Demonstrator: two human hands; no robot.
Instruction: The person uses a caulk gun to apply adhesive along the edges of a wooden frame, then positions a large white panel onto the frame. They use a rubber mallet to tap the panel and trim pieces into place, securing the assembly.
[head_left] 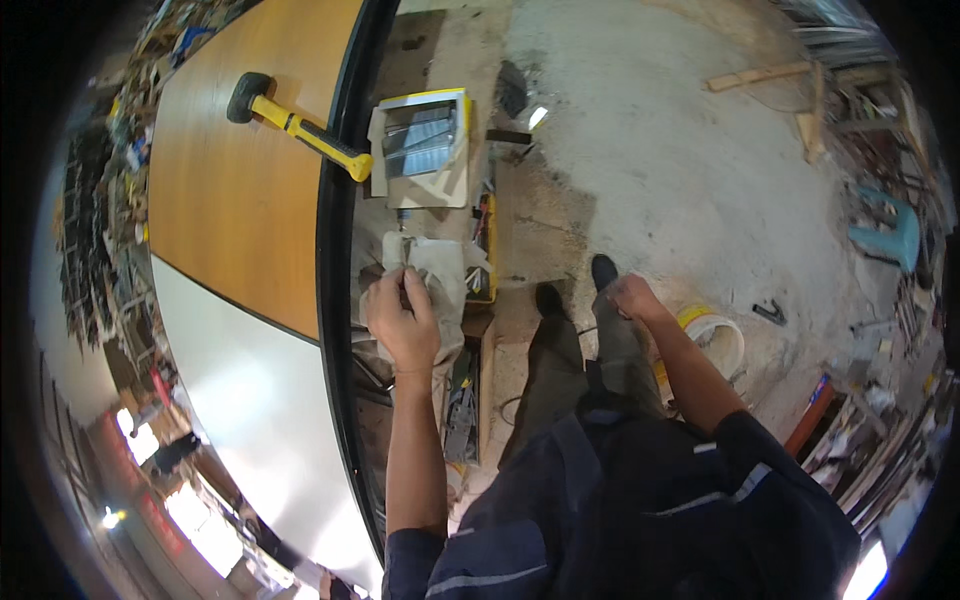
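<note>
My left hand [402, 322] is over a crumpled pale sheet or bag [440, 270], beside the dark edge of the panel. Its fingers are curled, with thumb and forefinger close together; whatever may be between them is too small to make out. My right hand [632, 297] is closed in front of my right leg, and its contents, if any, are hidden. A mallet [298, 127] with a black head and yellow-and-black handle lies on the wood-coloured part of the panel [240, 220], its handle end reaching over the dark edge. No hand touches it.
An open carton [425, 148] holding long metal pieces stands beyond my left hand. Nearer me is a narrow wooden box [487, 385] of tools. A white and yellow bucket [722, 345] stands right of my legs. Farther right are a teal stool [885, 232] and wooden scraps [760, 76].
</note>
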